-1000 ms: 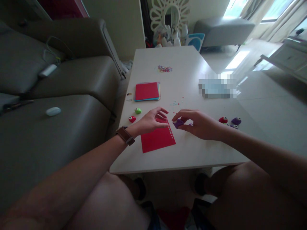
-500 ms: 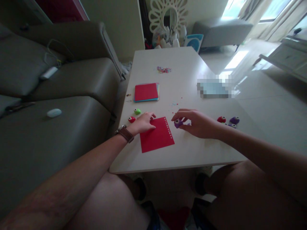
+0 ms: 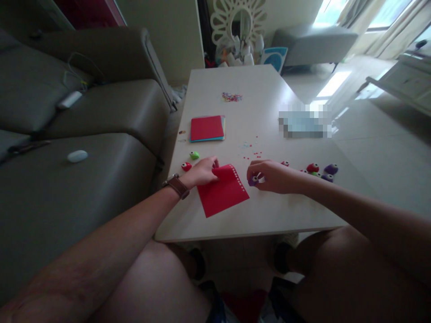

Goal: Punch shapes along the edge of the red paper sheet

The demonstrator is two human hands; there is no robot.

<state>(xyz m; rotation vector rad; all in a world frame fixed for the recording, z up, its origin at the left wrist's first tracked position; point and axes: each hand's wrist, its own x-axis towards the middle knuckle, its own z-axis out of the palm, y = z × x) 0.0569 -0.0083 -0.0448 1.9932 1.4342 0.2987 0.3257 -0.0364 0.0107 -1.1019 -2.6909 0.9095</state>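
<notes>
Below my left hand (image 3: pixel 204 171), a sheet of red paper (image 3: pixel 222 196) lies at an angle on the white table. My left fingers and thumb pinch its far edge, and the paper bends up there. A row of small punched holes runs along its right edge. My right hand (image 3: pixel 278 177) is closed around a small purple craft punch (image 3: pixel 253 181) with a round eye-like top, just right of the holed edge. Left of the paper sit a red punch (image 3: pixel 186 166) and a green punch (image 3: pixel 194 155). Tiny paper cutouts (image 3: pixel 251 146) lie beyond my right hand.
Several more punches, among them a purple one (image 3: pixel 331 168) and a red one (image 3: pixel 313 168), stand by my right forearm. A stack of coloured paper (image 3: pixel 207 128) lies farther off. Behind it is a pile of confetti (image 3: pixel 231 97). A sofa (image 3: pixel 111 166) borders the table's left side.
My left hand has pinched and lifted the red paper's far edge, and the sheet has turned slightly. My right hand has moved a little right and nearer with the purple punch, which has turned.
</notes>
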